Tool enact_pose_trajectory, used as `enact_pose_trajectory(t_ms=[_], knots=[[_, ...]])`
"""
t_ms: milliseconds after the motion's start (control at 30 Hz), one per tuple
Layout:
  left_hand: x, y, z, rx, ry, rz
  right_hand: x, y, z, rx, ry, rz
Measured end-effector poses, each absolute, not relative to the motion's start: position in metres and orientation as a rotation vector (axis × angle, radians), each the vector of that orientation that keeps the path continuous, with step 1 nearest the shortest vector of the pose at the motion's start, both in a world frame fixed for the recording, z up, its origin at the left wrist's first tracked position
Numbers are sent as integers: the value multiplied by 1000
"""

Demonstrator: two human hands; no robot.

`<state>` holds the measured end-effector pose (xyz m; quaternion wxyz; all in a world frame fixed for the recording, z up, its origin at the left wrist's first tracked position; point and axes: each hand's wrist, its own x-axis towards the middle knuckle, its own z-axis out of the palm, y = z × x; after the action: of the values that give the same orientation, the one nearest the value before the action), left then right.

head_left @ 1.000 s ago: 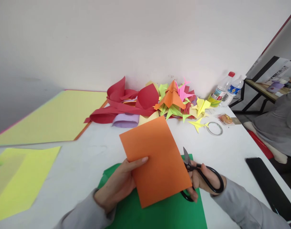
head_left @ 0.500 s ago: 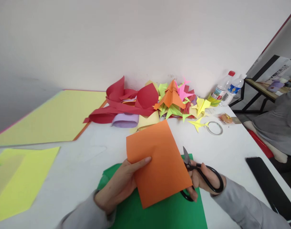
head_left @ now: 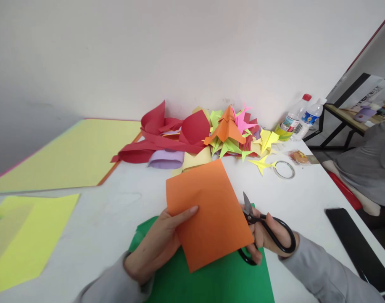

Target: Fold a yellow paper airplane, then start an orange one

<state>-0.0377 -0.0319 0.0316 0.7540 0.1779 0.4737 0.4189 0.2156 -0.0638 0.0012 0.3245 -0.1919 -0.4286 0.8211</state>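
Observation:
An orange sheet of paper (head_left: 213, 210) is pinched by my left hand (head_left: 169, 237), its thumb lying on the front near the left edge. In my right hand (head_left: 270, 237) is a pair of scissors (head_left: 254, 219) with black loop handles. The blades are spread, one showing beside the paper's right edge; the other is at least partly hidden behind the sheet. Whether they touch the paper I cannot tell. Beneath both hands lies green paper (head_left: 211, 280) on the white table (head_left: 107, 227).
Folded paper shapes (head_left: 227, 130) and red paper strips (head_left: 175, 136) are heaped by the wall. Yellow sheets (head_left: 56, 227) lie at left. To the right are two bottles (head_left: 293, 118), a tape roll (head_left: 283, 169), a wrapped snack (head_left: 299, 157) and a black flat object (head_left: 356, 244). A seated person (head_left: 365, 160) is beyond.
The orange sheet and my left hand have shifted very slightly left and up. The scissors have barely moved and still stand spread at the sheet's right side.

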Motion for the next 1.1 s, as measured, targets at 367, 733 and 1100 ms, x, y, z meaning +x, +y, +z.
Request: enact_pose_trajectory(t_ms=[367, 733, 1100], knots=[[-53, -25, 32, 296, 925, 1072, 217, -63, 3, -467, -1051, 2179], [-41, -28, 35, 353, 997, 929, 218, -64, 2, -598, -1171, 2145], [-39, -30, 34, 395, 1047, 933, 218, -63, 1, -550, -1143, 2159]])
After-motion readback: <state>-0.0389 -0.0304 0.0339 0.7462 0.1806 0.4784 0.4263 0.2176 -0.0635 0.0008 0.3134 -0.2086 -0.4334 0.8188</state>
